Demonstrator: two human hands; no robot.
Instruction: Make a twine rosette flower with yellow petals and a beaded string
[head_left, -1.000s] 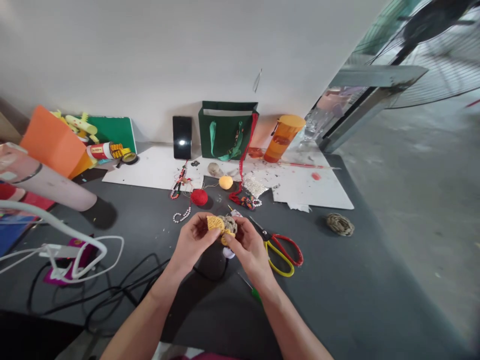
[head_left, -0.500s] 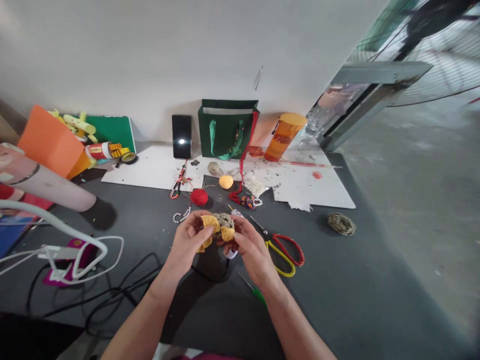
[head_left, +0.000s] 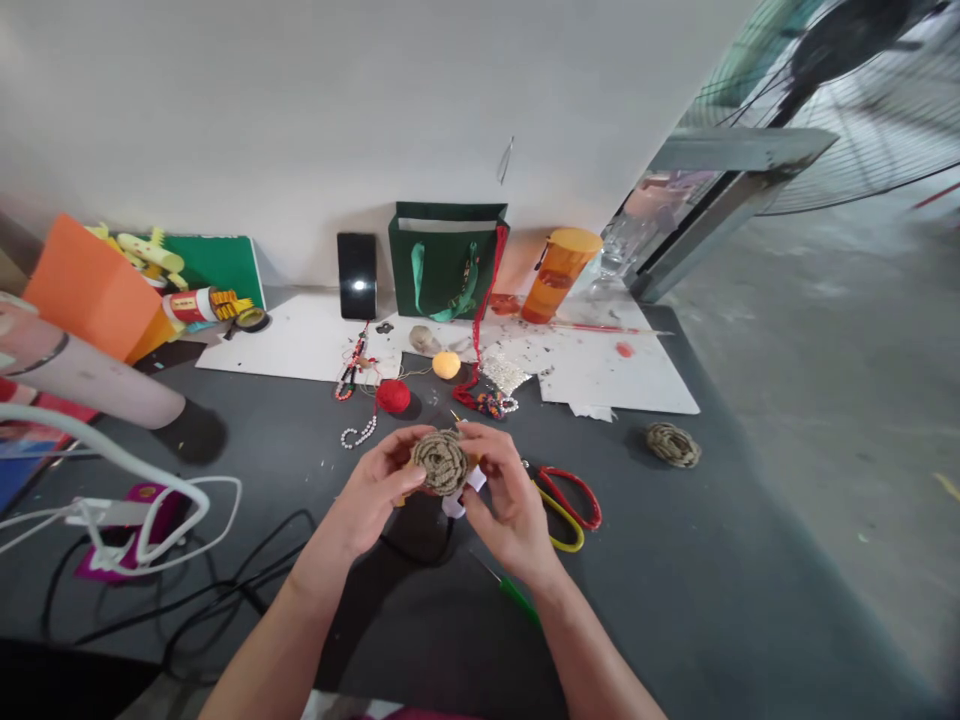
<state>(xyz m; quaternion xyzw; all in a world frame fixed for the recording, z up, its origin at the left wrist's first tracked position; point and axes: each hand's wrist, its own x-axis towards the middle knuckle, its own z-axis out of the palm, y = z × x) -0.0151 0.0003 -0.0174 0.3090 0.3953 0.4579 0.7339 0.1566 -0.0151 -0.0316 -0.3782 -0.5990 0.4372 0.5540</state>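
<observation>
Facing up now, the flower (head_left: pixel 441 463) sits pinched in left hand (head_left: pixel 373 497), right hand (head_left: pixel 514 505) spread.

Rosette (head_left: pixel 441 462) between left hand (head_left: pixel 375 494) and right hand (head_left: pixel 506 500), over desk (head_left: pixel 630 600). Scissors (head_left: pixel 557 498) just right of right hand; second rosette (head_left: pixel 673 445) farther right. Two balls (head_left: pixel 393 396) beyond hands. Along wall (head_left: pixel 300 120), left to right: phone (head_left: pixel 357 278), bag (head_left: pixel 401 275), bottle (head_left: pixel 559 275). Cables (head_left: pixel 142 460) left.

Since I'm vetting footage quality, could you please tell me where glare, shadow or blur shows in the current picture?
Head view: bright glare on the phone; head view: dark shadow beside the pink tumbler; head view: the fan looks soft, while the held rosette reads clearly.
</observation>
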